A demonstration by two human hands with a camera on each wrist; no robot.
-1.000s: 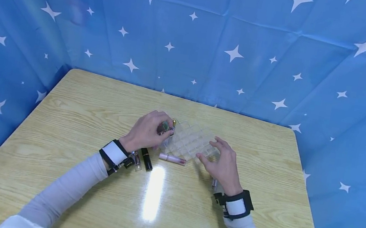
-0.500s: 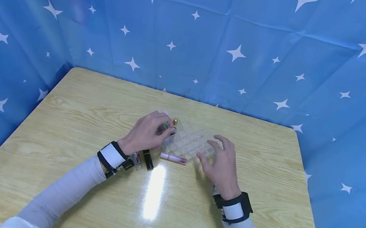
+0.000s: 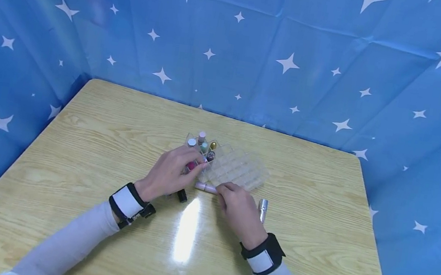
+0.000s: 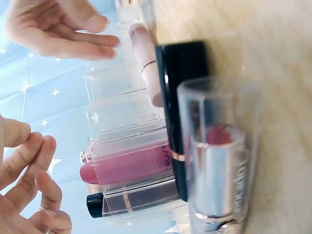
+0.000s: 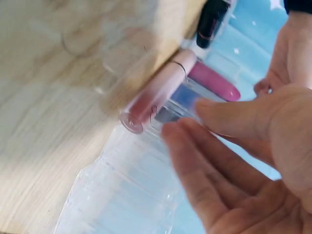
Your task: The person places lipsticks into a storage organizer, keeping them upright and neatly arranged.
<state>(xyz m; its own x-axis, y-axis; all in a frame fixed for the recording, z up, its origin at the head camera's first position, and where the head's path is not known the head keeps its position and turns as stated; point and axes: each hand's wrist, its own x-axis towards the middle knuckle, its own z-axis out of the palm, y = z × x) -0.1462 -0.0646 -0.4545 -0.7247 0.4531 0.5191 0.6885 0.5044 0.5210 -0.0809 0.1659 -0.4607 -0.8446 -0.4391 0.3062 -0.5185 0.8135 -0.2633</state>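
Note:
A clear plastic lipstick organizer (image 3: pixel 239 166) stands mid-table, with several cosmetic tubes upright in its left compartments. My left hand (image 3: pixel 174 171) is over its near left side, its fingers bent; in the left wrist view, I see nothing between the left-hand fingers (image 4: pixel 34 165). A magenta tube (image 4: pixel 129 165) and a dark tube with a black cap (image 4: pixel 141 197) stand below them. Along the organizer's front lies a pink lip gloss tube (image 5: pixel 158 95). My right hand (image 3: pixel 239 211) is at its right end, the thumb and fingers parted close to it without gripping it.
A black lipstick tube (image 4: pixel 178 117) and a clear-capped silver lipstick (image 4: pixel 214 170) lie on the table near my left wrist. To the right of my right hand lies a silver tube (image 3: pixel 263 209). Behind the table (image 3: pixel 121 113) hangs a blue star-patterned curtain (image 3: pixel 233 54).
My right hand has moved left and toward me, from the organizer's right side to the lip gloss. My left hand has drawn back slightly, uncovering several tube tops.

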